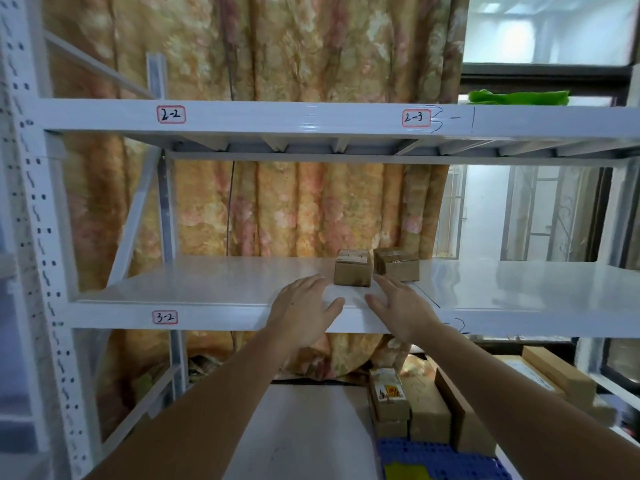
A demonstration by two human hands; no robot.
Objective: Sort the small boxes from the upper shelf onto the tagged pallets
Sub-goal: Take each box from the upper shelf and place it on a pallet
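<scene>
White steel shelving rack (311,119), perforated upright (38,237) at left; beams carry red-bordered labels 2-2 (171,114), 2-3 (416,118), 3-2 (165,317). Floral orange-pink curtain (277,209) hangs behind. Window (547,29) at right, frosted, bright daylight; barred panes lower down. Green cloth (517,97) on top shelf, right.

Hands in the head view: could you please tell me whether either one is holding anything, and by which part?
Nothing is held. The left hand and right hand are open on either side of the nearer small brown cardboard box, without contact.
</scene>
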